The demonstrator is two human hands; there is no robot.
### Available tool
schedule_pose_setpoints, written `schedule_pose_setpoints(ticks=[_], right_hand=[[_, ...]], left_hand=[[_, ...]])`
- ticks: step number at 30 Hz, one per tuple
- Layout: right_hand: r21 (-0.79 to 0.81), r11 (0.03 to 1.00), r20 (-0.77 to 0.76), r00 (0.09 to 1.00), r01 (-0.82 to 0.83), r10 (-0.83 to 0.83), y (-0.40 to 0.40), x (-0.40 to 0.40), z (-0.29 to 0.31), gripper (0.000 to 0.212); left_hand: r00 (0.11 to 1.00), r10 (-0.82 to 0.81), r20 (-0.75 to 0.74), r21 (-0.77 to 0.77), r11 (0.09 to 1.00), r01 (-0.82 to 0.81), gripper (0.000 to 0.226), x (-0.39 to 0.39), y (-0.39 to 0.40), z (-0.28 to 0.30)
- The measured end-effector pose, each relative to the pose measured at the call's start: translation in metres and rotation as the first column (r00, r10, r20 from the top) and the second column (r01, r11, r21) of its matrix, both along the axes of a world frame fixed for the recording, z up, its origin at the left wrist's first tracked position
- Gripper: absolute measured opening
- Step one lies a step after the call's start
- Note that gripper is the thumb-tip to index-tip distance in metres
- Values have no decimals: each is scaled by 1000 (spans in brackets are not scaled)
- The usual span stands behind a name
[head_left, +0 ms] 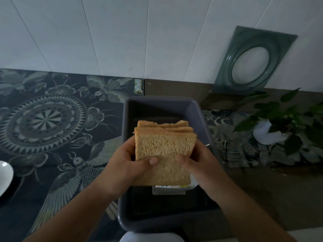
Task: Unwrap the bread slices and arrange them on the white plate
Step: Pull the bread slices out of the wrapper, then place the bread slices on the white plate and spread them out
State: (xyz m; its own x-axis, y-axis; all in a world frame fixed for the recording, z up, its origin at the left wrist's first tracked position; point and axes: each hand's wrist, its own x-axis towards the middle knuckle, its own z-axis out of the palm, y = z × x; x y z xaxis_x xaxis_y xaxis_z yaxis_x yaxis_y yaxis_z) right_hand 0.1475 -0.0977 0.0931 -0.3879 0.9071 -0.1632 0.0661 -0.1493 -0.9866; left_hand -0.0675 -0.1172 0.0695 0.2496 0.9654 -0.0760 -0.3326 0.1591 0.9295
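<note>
A stack of brown bread slices (164,145) is held above a grey rectangular bin (127,137). My left hand (125,163) grips the stack's left side, thumb on the front slice. My right hand (197,161) holds the right side, fingers on the front slice. The slices look bare; a piece of clear wrapper (171,189) with print hangs below the stack, inside the bin. Only the rim of the white plate (5,175) shows at the far left edge.
A dark patterned cloth (52,128) covers the surface on the left. A leafy plant (283,119) with a white pot stands at the right. A green glass dish (251,62) leans against the white tiled wall behind.
</note>
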Motion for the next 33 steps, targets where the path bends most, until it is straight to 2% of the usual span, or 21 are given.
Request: schedule_pose_setpoints(ticks=[3,6,11,15,22,27,33], right_hand=[[-19,996,-21,996,83,-83,-9,-17,-12,50],[-48,991,-3,992,122,-122,-17,-29,-22,44],[-140,973,61,982,186,-179,-27,-37,-36,52],[-183,978,108,991,96,-77,-27,-41,-42,48],[-204,972,97,986,-116,138,-31,-79,-55,57],[-203,956,126,963,-209,237,-43,-119,-63,32],[-232,928,119,938,-292,325,-65,-186,-64,47]], left_hand=[[1000,-28,4,-55,998,28,46,-14,-7,-6],[998,-63,-8,-120,991,61,49,-26,-12,-12],[1000,7,20,-267,964,-2,56,-32,-27,-20],[982,188,28,-364,917,-165,44,-29,-46,-23],[883,454,-115,-403,792,-460,47,-50,-92,-22],[824,554,-124,-418,724,-549,46,-78,-127,-22],[767,627,-140,-422,663,-619,47,-134,-161,-29]])
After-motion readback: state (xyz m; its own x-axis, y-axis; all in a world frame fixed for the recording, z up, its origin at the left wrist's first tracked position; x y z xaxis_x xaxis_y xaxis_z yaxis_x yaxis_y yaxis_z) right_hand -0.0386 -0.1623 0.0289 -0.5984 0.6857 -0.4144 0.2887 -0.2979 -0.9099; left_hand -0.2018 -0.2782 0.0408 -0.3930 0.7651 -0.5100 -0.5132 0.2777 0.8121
